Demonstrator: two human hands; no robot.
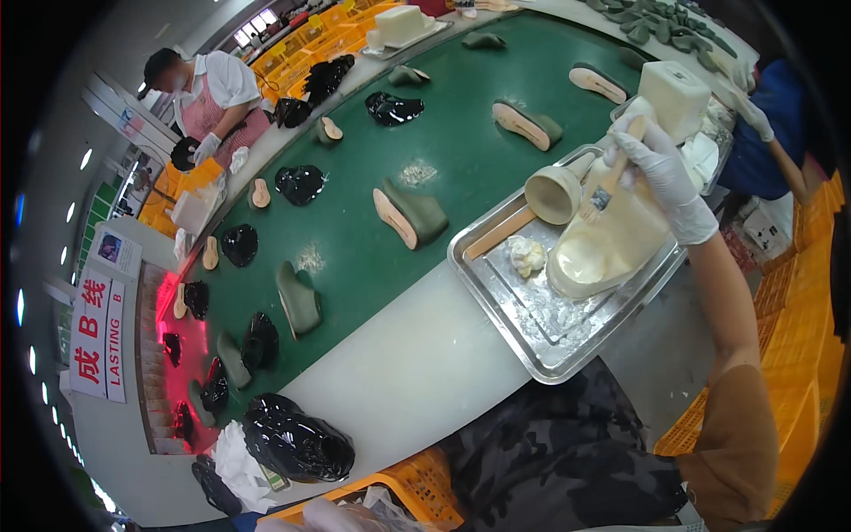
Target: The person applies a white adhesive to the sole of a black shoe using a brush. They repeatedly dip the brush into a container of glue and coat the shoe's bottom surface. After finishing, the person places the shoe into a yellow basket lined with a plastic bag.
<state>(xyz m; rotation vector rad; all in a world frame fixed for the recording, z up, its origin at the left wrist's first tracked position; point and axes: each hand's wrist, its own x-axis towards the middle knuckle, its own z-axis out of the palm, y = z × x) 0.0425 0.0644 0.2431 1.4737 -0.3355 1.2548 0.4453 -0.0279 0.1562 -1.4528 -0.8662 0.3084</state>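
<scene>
My right hand (pixel 660 177), in a white glove, is closed round the wooden handle of a flat brush (pixel 628 158). The brush points down over a cut-open cream plastic jug (pixel 612 257), which has pale, glue-like liquid inside. The jug lies in a metal tray (pixel 479 297) beside a cream cup (pixel 551 195), a wooden strip (pixel 503 232) and a crumpled white lump (pixel 526 256). At the bottom edge, my left hand (pixel 332 516) shows only in part, over an orange crate (pixel 424 486) with clear plastic in it; its fingers are hard to make out.
A green conveyor belt (pixel 346 213) carries green shoe lasts (pixel 417 213) with beige insoles and glossy black uppers (pixel 303 184). A large black shiny bundle (pixel 297 439) sits on the white ledge (pixel 408 341). Across the belt a co-worker (pixel 217 106) works; another person's arm (pixel 753 115) reaches in at right.
</scene>
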